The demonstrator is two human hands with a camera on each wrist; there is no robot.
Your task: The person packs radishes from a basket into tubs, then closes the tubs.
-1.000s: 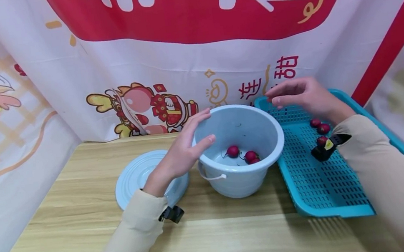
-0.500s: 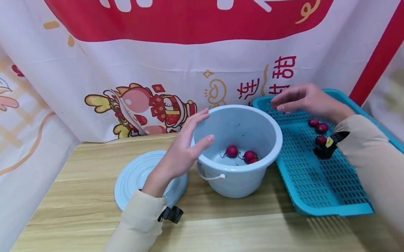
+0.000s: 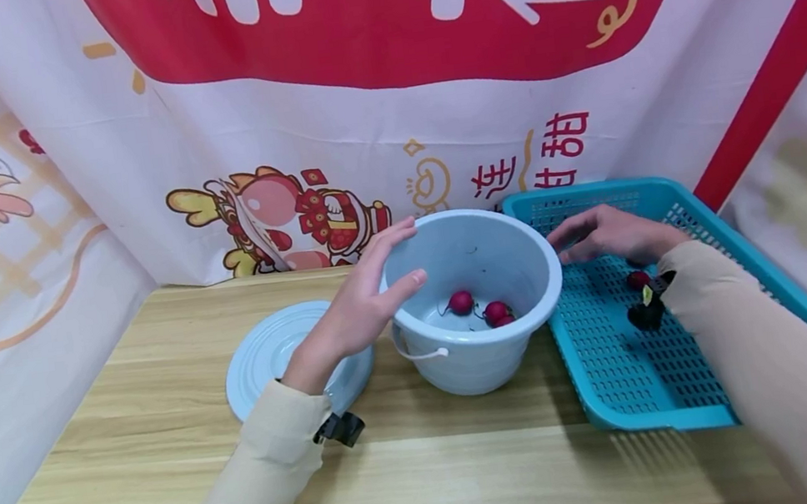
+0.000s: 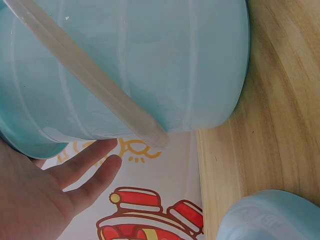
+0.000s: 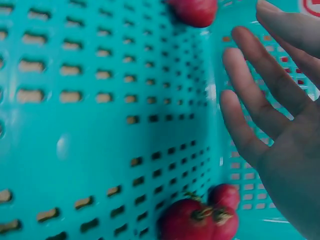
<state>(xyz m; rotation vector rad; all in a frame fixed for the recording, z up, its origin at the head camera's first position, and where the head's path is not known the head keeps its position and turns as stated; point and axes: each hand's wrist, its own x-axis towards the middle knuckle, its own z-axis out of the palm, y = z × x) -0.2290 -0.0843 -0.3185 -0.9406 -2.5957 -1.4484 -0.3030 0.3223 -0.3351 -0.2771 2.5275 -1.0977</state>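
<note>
A light blue bucket (image 3: 478,365) stands upright on the wooden table, with several red radishes (image 3: 461,303) at its bottom. My left hand (image 3: 360,299) is at its left rim, fingers extended; the left wrist view has the fingers (image 4: 92,170) beside the bucket wall (image 4: 155,60) and its pale handle (image 4: 90,75). Down inside the turquoise basket (image 3: 662,422), my right hand (image 3: 616,234) has its fingers spread and bent slightly, holding nothing. In the right wrist view, one radish (image 5: 195,10) lies ahead of the fingertips and more radishes (image 5: 185,220) cluster below the hand.
The bucket's round blue lid (image 3: 258,362) lies on the table to the left, under my left forearm. The basket's left rim stands close against the bucket. A printed cloth (image 3: 357,123) hangs behind the table.
My right hand has lowered from above the basket's far end into the basket. The left hand stays at the bucket rim, and the radishes in the bucket have not moved.
</note>
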